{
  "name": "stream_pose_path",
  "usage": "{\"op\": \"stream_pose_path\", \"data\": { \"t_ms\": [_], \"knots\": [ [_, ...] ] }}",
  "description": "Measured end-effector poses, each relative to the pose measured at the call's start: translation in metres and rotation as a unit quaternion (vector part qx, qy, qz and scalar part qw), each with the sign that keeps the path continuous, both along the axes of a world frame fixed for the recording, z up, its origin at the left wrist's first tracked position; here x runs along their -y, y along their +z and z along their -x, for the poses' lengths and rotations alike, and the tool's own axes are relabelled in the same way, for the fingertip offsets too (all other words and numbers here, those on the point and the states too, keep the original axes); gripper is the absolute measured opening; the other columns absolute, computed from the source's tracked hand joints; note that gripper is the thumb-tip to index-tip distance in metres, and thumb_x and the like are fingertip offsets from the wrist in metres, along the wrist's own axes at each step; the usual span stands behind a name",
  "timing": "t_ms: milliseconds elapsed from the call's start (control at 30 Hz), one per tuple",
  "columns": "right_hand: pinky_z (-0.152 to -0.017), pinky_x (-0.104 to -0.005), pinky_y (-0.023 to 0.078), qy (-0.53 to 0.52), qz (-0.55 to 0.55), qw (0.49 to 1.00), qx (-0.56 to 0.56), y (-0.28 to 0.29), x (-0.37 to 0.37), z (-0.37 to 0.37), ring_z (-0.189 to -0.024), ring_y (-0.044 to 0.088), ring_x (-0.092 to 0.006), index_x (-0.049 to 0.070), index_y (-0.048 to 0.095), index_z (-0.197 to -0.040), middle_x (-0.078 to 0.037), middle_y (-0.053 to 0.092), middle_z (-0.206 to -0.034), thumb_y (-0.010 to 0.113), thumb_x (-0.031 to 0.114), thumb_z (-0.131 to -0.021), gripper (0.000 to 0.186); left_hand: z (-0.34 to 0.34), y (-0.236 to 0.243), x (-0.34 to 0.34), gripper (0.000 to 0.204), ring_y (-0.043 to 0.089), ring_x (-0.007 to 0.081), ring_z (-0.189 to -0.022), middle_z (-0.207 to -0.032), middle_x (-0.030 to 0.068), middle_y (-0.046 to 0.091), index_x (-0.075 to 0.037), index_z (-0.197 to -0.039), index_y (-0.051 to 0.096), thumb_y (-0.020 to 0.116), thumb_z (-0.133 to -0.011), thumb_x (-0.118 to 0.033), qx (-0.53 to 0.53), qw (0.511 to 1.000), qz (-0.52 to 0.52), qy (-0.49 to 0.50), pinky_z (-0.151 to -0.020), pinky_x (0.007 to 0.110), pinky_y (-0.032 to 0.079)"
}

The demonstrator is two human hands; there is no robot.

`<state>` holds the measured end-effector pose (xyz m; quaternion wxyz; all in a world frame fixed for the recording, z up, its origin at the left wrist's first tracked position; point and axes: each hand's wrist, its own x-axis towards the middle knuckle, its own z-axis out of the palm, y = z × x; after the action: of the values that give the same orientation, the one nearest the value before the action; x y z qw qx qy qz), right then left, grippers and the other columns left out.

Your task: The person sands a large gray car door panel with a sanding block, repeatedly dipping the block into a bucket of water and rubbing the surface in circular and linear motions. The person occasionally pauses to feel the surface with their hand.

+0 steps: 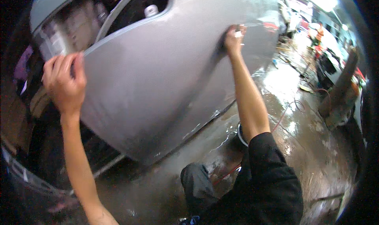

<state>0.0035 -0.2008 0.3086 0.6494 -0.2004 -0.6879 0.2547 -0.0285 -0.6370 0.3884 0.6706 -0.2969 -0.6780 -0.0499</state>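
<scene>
A large, dull grey car body panel (158,75) fills the middle of the head view, with a rounded window opening at its top. My left hand (65,79) is closed at the panel's upper left edge, fingers curled over the rim. Toward the panel's far right, my right hand (233,41) rests against the surface, fingers closed around a small whitish piece (238,33). Its kind is hard to make out because the fingers cover most of it. A reddish patch (270,25) shows on the panel just right of that hand.
The floor (221,142) below is wet and shiny. A bucket (241,135) stands partly behind my right arm, and a thin red hose (282,118) runs across the floor. Farther right are scattered clutter, dark bags (329,69) and a person in orange (319,33).
</scene>
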Motion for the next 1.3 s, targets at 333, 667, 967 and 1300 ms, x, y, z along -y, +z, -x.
{"op": "stream_pose_path", "data": {
  "t_ms": [333,667,967,1300],
  "knots": [
    [-0.113,-0.0686,0.008,0.082,-0.419,0.896,0.119,0.006,0.215,-0.004,-0.15,0.019,-0.0264,0.011,0.027,-0.154,-0.008,0.021,-0.162,0.063,0.036,-0.088,0.079,0.016,0.024,0.024,0.019,0.06,0.0262,-0.099,-0.09,0.0027,0.07,-0.01,-0.093,0.075,0.064,-0.092,-0.026,-0.012,0.997,0.043,-0.069,-0.086,0.04,0.045],
    [-0.113,-0.0687,0.007,0.133,-0.356,0.922,0.077,0.025,0.329,0.007,-0.15,0.018,-0.033,0.006,0.031,-0.152,-0.014,0.025,-0.16,0.061,0.031,-0.086,0.076,0.05,0.034,0.029,0.064,0.045,0.0266,-0.13,-0.138,0.0174,0.048,-0.01,-0.152,0.027,0.053,-0.099,-0.032,0.251,0.823,-0.286,-0.421,-0.109,0.037,0.034],
    [-0.115,-0.0635,0.004,0.054,-0.167,0.984,0.028,0.041,0.166,0.01,-0.151,0.012,-0.028,0.008,0.021,-0.156,-0.014,0.014,-0.163,0.041,0.034,-0.101,0.064,0.064,0.034,0.04,0.031,0.06,0.0171,-0.107,-0.112,0.0056,0.066,-0.006,-0.116,0.066,0.054,-0.098,-0.029,0.463,0.589,-0.329,-0.575,-0.095,0.032,0.045],
    [-0.113,-0.0691,0.003,0.225,-0.448,0.838,0.215,-0.147,0.329,-0.041,-0.146,0.029,-0.0219,0.012,0.049,-0.144,-0.004,0.037,-0.156,0.062,0.033,-0.086,0.062,0.064,0.037,0.034,0.038,0.061,0.0176,-0.105,-0.114,0.0064,0.065,-0.006,-0.131,0.055,0.056,-0.095,-0.019,0.417,0.541,-0.258,-0.683,-0.093,0.033,0.047]
  ]
}}
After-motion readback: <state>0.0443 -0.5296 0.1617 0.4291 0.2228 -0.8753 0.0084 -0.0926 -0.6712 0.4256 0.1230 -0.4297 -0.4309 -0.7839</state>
